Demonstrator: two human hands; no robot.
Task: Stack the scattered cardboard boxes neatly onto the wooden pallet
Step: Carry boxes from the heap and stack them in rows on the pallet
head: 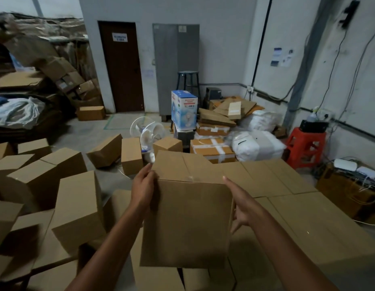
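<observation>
I am watching the person carrying one box [188, 217] in the air, just off the near left edge of the stack [308, 206], the flat layer of boxes I take to be sitting on the pallet, though the pallet itself is not showing. The hands are set apart with the box clamped between them. The left hand [143, 190] is pressing flat on the side facing away from the stack, fingers straight. The right hand [243, 206] is pressing on the side facing the stack, its lower fingers looking curled at the edge. I am judging the box to be light, since side pressure alone is carrying it at arm's reach. Its corrugated walls are looking stiff at the edges and corners, but they are likely to bow in at mid-panel under a hard squeeze. The plain brown surface is probably sliding easily against bare palms, so I am thinking a hold lower down, with fingers hooking under the bottom edge near opposite corners, is safer than squeezing. The taped seam on top is no place to grip. More loose boxes [77, 204] are lying tumbled on the floor, well to the left of the stack.
</observation>
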